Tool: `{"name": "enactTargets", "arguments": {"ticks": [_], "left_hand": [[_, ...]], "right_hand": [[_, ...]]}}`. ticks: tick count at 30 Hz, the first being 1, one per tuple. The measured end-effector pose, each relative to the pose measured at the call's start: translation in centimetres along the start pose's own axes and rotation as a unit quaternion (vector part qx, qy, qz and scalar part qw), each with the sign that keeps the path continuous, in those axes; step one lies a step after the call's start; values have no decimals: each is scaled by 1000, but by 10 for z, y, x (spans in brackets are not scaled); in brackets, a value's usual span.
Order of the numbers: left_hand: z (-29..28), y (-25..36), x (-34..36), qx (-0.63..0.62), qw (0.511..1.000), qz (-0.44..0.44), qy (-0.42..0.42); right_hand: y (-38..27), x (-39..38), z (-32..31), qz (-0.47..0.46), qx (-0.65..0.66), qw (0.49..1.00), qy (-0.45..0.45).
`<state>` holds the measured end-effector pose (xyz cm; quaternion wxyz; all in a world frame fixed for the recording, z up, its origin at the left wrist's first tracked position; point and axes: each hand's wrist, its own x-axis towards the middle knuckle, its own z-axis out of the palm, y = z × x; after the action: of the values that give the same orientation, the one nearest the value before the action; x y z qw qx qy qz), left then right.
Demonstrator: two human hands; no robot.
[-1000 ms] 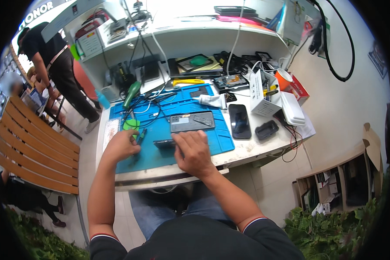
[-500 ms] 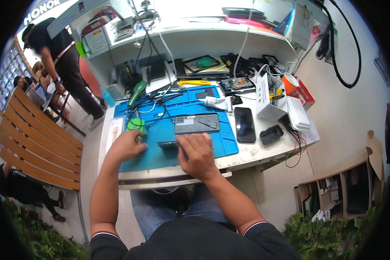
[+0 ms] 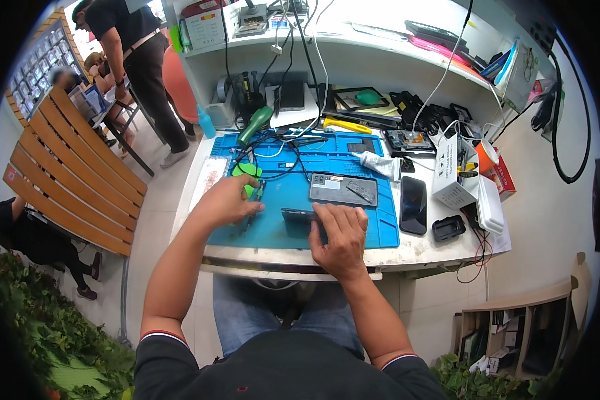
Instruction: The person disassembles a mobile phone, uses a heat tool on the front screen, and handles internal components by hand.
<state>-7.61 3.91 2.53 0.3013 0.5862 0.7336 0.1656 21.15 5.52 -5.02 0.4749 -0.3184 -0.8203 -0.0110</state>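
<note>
My right hand (image 3: pixel 342 239) grips a dark phone part (image 3: pixel 297 217), thin like a screen assembly, and holds it tilted up on its edge over the blue repair mat (image 3: pixel 240 235). My left hand (image 3: pixel 225 201) has its thumb and forefinger apart, beside a slim green-and-black screwdriver (image 3: pixel 256 196) on the mat; whether the fingertips touch it is unclear. Just beyond my right hand lies a grey phone housing (image 3: pixel 333 189) with a small dark strip (image 3: pixel 360 193) on it. A bright green piece (image 3: pixel 248 171) rests past my left fingers.
A black phone (image 3: pixel 413 205) and a small black tray (image 3: pixel 449 229) lie at the right. Behind are a white tube (image 3: pixel 380 165), a yellow-handled tool (image 3: pixel 347 125), a green-handled tool (image 3: pixel 255 127) and tangled cables. A white box (image 3: pixel 455 175) stands at the right; a person (image 3: pixel 147 67) is at far left.
The whole view has shifted, moving the bench rightward in the picture. My left thumb and forefinger have spread wider near the screwdriver. My right hand keeps its grip on the tilted phone part.
</note>
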Motion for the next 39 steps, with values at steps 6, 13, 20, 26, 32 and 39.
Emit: {"name": "enactTargets", "arguments": {"ticks": [6, 13, 20, 26, 32, 39], "left_hand": [[3, -5, 11, 23, 996, 68, 59], [-1, -2, 43, -15, 983, 137, 124], [-19, 35, 143, 37, 928, 278, 246], [-15, 60, 196, 256, 940, 199, 102], [-3, 69, 216, 412, 897, 142, 71], [-9, 58, 210, 21, 952, 244, 183]], "right_hand": [[-2, 5, -2, 2, 0, 1000, -8], [-1, 3, -6, -8, -9, 1000, -16], [-2, 2, -4, 1, -2, 1000, -11], [0, 2, -3, -1, 0, 1000, -11], [-1, 1, -4, 1, 3, 1000, -11], [1, 2, -2, 4, 9, 1000, -7]]}}
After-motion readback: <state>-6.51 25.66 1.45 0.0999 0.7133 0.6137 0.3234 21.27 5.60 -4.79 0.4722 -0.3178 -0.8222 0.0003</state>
